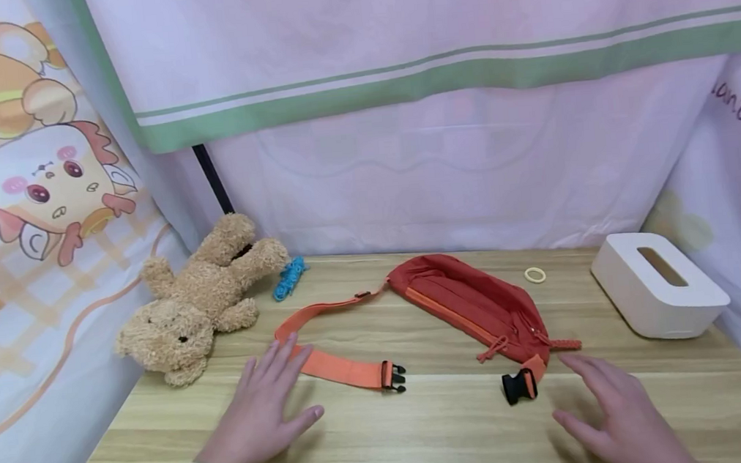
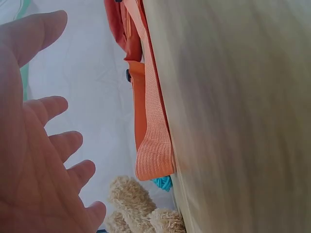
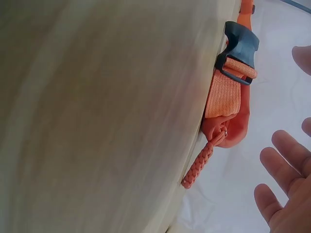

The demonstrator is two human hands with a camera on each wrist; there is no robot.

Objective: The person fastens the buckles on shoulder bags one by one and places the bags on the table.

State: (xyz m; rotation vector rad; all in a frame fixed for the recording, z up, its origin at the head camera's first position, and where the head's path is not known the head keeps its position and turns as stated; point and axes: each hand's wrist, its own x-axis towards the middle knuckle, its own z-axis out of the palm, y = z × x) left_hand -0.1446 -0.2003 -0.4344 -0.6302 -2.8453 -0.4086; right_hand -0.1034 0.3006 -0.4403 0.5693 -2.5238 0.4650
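Both my hands spread flat over the surface, holding nothing.

My left hand (image 1: 260,410) has fingers splayed, fingertips at the orange strap (image 1: 329,367); my right hand (image 1: 614,416) hovers open near the black buckle (image 1: 519,385). The red waist bag (image 1: 476,303) lies unbuckled mid-surface. Curtain lettering is cut off, unreadable.

hands (image 1: 426,410) open beside strap (image 1: 336,363) | waist bag (image 1: 476,303) on table (image 1: 441,431)
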